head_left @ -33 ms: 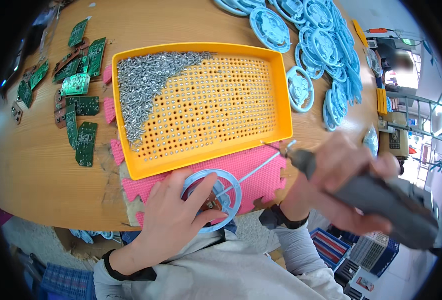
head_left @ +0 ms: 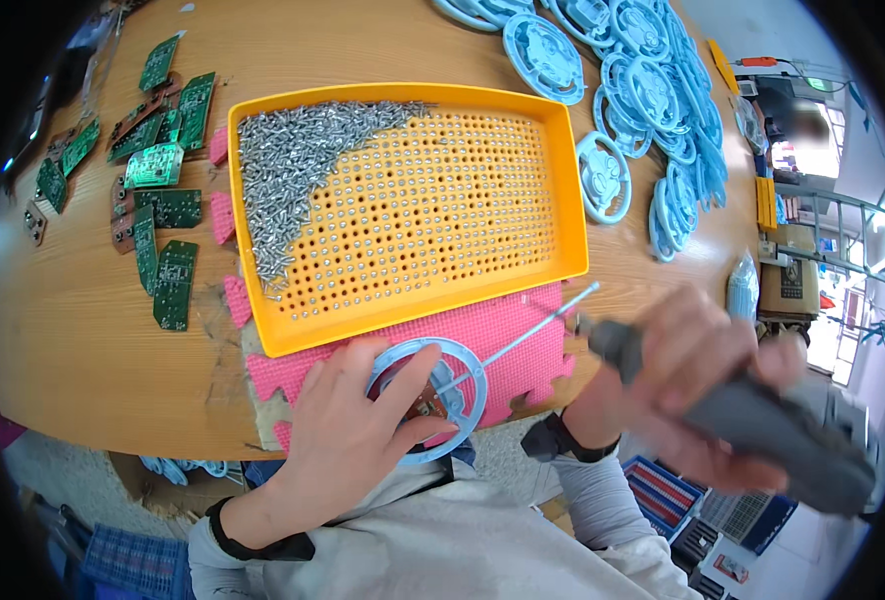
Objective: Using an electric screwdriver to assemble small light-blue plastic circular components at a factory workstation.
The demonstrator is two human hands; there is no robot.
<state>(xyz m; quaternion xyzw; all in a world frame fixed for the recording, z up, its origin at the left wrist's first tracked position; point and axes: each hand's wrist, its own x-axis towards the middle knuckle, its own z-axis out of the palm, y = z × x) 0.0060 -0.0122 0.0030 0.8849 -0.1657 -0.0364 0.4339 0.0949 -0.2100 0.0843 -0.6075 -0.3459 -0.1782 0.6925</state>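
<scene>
My left hand (head_left: pixel 355 432) is spread over a light-blue round plastic housing (head_left: pixel 479 385), its fingers and thumb gripping it. A brown circuit board (head_left: pixel 425 405) shows inside the ring, partly hidden by my fingers. From the housing a thin pale-blue rod (head_left: pixel 523 338) sticks out to the upper right. My right hand (head_left: pixel 698 375), blurred, is wrapped round a dark power screwdriver (head_left: pixel 763 425). Its thin bit points left, above the mat and close to the rod's far end. Beyond my hands stands a yellow tray (head_left: pixel 423 312) of small silver screws (head_left: pixel 283 170), many sitting in its holes.
Under the housing lies a pink foam mat (head_left: pixel 528 365). Green circuit boards (head_left: pixel 173 285) are scattered at the left of the wooden table (head_left: pixel 93 350). Many light-blue round housings (head_left: pixel 653 95) are heaped at the far right. Blue crates (head_left: pixel 658 500) stand below the table's right side.
My right hand and the screwdriver have shifted slightly toward me. My left hand stays on the housing.
</scene>
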